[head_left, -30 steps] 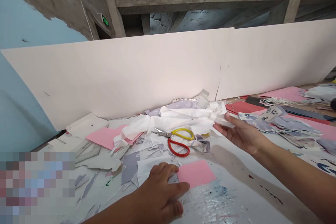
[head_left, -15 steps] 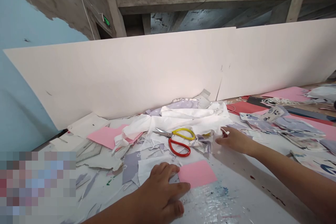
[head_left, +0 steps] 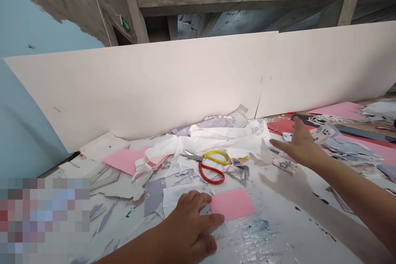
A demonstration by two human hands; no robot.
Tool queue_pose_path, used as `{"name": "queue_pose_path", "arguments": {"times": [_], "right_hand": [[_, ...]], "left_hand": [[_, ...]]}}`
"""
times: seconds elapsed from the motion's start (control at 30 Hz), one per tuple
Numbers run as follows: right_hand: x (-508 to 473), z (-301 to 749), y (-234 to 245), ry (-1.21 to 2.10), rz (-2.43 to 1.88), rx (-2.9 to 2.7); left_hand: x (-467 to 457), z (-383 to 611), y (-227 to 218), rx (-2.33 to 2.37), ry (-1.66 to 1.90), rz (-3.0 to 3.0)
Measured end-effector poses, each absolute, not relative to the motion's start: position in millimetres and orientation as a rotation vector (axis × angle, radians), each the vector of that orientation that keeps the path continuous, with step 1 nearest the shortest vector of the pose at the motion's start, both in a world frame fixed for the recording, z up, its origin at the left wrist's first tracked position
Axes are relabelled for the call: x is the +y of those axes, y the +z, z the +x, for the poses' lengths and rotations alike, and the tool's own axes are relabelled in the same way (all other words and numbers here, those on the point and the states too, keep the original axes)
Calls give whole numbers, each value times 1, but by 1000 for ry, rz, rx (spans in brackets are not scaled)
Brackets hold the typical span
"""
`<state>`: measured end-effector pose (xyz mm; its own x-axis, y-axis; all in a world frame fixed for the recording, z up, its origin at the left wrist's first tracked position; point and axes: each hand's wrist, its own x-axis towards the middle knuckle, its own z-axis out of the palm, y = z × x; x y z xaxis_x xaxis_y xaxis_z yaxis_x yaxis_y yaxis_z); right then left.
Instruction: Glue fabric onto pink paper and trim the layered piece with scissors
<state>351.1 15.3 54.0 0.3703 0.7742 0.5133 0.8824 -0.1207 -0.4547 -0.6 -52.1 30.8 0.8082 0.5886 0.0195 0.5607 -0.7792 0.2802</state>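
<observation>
My left hand (head_left: 193, 225) lies on the table with its fingers spread, the fingertips touching the left edge of a small pink rectangle (head_left: 232, 204) that looks like paper or card. Above the table on the right, my right hand (head_left: 298, 144) is open, thumb and fingers apart, with nothing in it. A floral fabric scrap (head_left: 285, 165) lies just below that hand. Between the hands, scissors (head_left: 213, 168) with one yellow and one red handle rest with blades slightly apart on white cloth (head_left: 216, 142) and grey-purple scraps (head_left: 154, 196).
A tall white board (head_left: 192, 82) stands along the back of the table. Stacks of patterned fabric pieces (head_left: 352, 150), white cord (head_left: 334, 119) and red sheets (head_left: 286, 127) lie on the right. Torn card pieces (head_left: 105, 147) and another pink sheet (head_left: 125, 160) are on the left.
My right hand has moved right and away from the white cloth, and its fingers have spread. The floral scrap now shows beneath it, and the patterned pieces there look shifted. My left hand stays put.
</observation>
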Motion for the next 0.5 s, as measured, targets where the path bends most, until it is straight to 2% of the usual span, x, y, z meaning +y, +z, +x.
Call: {"name": "queue_pose_path", "arguments": {"times": [0.07,0.1,0.23,0.37,0.5], "right_hand": [[5,336,61,-497,-1663,-1510],[1,326,61,-546,-1558,-1597],[5,292,35,-176,-1545,-2156],[25,285,2,-241,-1657,-2270],[34,291,-6,-281,-1790,-2173]], "left_hand": [[-52,0,32,886,163,2723],[-53,0,32,887,173,2721],[-53,1,31,895,190,2730],[-51,1,29,890,164,2755],[-50,-1,28,882,196,2772]]}}
